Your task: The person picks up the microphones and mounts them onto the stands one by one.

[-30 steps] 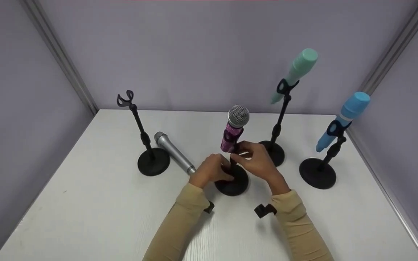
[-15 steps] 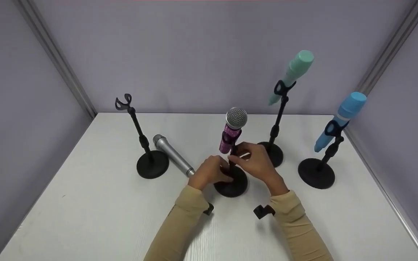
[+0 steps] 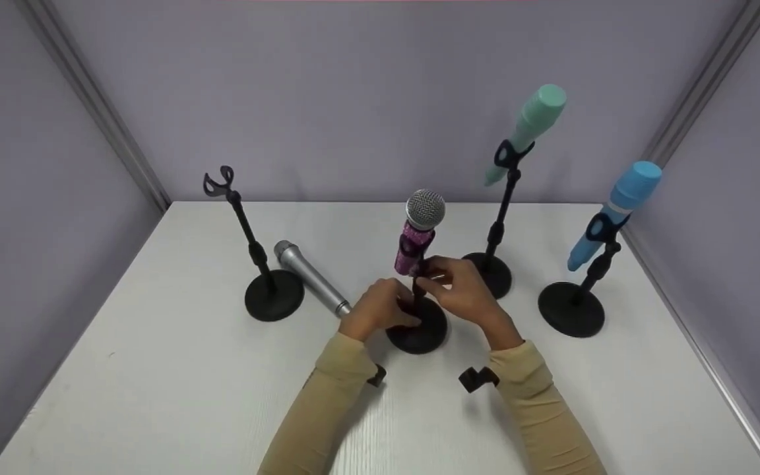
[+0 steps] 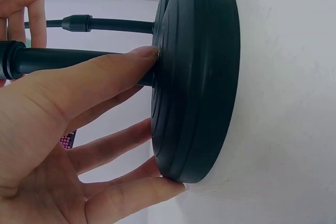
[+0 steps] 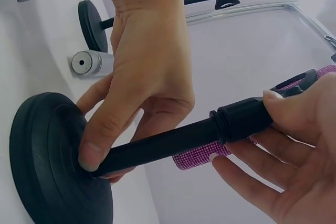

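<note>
A pink glittery microphone (image 3: 413, 247) with a silver mesh head sits tilted in the clip of a short black microphone stand (image 3: 429, 333). My left hand (image 3: 377, 309) holds this stand low down, thumb (image 4: 118, 72) where the pole meets the round base and fingers behind and along the base's edge. Higher up, my right hand (image 3: 462, 290) pinches the black collar (image 5: 244, 120) of the pole between thumb and fingers, just under the clip. The microphone's pink lower end (image 5: 202, 156) shows behind the pole in the right wrist view.
A silver microphone (image 3: 314, 280) lies left of my hands, beside a stand with a bare clip (image 3: 274, 295). To the right, one stand carries a mint-green microphone (image 3: 538, 115) and another a blue microphone (image 3: 631, 188). Grey walls (image 3: 353, 99) enclose the white table (image 3: 175, 396).
The head view has shifted slightly. Both hands keep their hold on the stand, with hardly any movement visible.
</note>
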Tool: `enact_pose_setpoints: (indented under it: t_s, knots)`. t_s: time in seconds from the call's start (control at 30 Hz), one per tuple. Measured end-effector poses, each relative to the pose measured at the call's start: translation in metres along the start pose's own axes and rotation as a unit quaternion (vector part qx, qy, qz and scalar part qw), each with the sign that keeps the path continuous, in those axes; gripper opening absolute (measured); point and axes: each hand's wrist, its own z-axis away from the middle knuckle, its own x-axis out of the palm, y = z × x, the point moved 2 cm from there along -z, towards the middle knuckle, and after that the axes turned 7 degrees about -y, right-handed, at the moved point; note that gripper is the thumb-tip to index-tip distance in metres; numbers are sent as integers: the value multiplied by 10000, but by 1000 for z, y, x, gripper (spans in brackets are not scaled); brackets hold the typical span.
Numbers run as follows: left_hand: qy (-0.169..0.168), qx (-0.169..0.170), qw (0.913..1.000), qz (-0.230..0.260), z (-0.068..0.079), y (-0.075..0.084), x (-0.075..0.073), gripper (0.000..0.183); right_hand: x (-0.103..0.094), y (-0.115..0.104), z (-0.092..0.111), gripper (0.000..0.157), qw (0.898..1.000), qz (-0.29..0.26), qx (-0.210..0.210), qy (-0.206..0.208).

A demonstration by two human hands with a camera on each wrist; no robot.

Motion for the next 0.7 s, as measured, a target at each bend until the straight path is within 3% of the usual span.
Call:
enact_pose_setpoints:
  t_s: [0.2, 0.37, 0.7]
  knots:
    - [-40, 49, 10000, -27, 1, 1, -1, 22, 1, 3, 1, 28, 9994, -5, 9, 346]
    - [-6, 126, 9999, -52, 1, 0, -1, 22, 2, 2, 0, 27, 9983, 41, -98, 569]
    - [-11, 162, 9998, -65, 0, 0, -1, 21, 1, 0, 1, 20, 9998, 122, -52, 142]
